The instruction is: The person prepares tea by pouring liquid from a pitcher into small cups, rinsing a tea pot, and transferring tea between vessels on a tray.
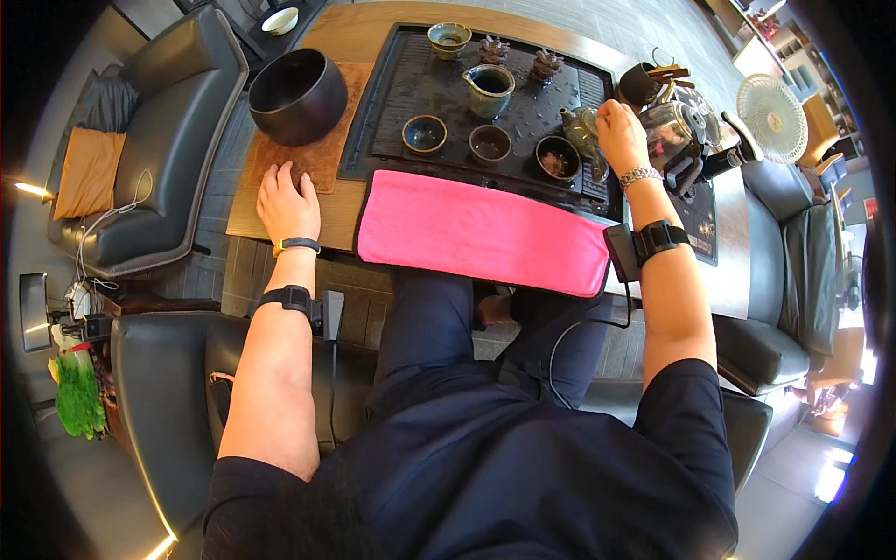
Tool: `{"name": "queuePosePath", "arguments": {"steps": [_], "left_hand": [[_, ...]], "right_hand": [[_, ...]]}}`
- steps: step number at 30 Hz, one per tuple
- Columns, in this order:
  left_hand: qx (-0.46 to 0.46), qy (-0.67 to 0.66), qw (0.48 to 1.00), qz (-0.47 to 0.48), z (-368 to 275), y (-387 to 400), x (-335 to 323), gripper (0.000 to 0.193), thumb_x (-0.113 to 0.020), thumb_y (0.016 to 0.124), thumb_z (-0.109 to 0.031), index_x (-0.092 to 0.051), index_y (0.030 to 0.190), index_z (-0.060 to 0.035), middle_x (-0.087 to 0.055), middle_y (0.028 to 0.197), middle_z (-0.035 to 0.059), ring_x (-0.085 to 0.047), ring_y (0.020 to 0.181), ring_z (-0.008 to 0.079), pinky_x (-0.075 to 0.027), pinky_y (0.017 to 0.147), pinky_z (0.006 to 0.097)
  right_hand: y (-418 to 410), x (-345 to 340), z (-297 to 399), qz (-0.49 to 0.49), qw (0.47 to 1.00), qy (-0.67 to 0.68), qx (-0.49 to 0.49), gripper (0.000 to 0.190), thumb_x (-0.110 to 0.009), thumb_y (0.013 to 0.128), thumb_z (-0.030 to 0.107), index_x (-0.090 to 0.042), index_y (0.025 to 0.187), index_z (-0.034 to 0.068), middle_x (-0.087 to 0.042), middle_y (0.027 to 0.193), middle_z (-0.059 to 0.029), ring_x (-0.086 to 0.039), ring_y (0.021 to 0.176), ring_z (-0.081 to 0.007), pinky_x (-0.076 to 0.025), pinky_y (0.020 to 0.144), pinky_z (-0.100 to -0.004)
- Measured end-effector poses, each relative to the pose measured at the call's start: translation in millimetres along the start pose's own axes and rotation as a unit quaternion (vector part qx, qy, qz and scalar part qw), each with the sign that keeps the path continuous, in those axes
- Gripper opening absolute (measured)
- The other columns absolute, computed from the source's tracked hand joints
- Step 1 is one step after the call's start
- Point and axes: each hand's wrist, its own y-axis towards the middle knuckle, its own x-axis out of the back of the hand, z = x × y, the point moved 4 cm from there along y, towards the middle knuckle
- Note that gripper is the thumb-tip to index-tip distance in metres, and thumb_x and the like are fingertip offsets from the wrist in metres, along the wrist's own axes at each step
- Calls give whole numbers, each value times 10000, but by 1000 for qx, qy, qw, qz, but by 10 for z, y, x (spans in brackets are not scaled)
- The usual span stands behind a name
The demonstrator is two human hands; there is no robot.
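Note:
My right hand (620, 136) has its fingers closed at the side of a small teapot (582, 131) on the right of the black tea tray (420, 84); its handle is hidden by the hand. Just left of the teapot sits a dark cup (558, 158) with something reddish-brown inside. A brown cup (490, 145) and a blue-glazed cup (424, 134) stand in line with it, and a glazed pitcher (488, 91) is behind them. My left hand (288, 203) rests flat with fingers spread on the edge of a brown cloth (325, 168), in front of a large dark bowl (298, 96).
A pink towel (483, 231) lies along the table's front edge. At the tray's back are a glazed strainer bowl (449, 40) and two small figurines (546, 64). Right of my right hand stand a glass kettle (672, 133), a dark tool holder (638, 84) and a woven round basket (772, 119).

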Motion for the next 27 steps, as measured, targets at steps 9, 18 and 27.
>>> {"name": "queuePosePath", "arguments": {"steps": [9,18,27], "left_hand": [[1,-3,1000,7,-46,35,-6,395,-587,957,-307,-617,1284,-87,-568,1369,171,-514,1278,359,-391,1075,490],[4,4,1000,6,29,0,-1,387,-587,956,-310,-620,1277,-98,-571,1365,169,-515,1276,362,-394,1070,489],[6,0,1000,4,1,8,12,386,-587,955,-313,-622,1271,-94,-573,1355,178,-517,1271,364,-394,1075,488]], "right_hand": [[-671,-56,-430,-107,935,207,-266,384,-707,913,340,-617,1110,23,-691,816,-121,-687,784,-260,-535,703,-390],[-971,-202,186,69,598,643,-474,543,-685,900,580,-591,975,50,-598,714,-60,-513,543,-109,-379,462,-238],[-796,-359,80,119,486,724,-475,284,-616,995,312,-559,970,34,-468,657,3,-308,471,-77,-244,428,-229]]}}
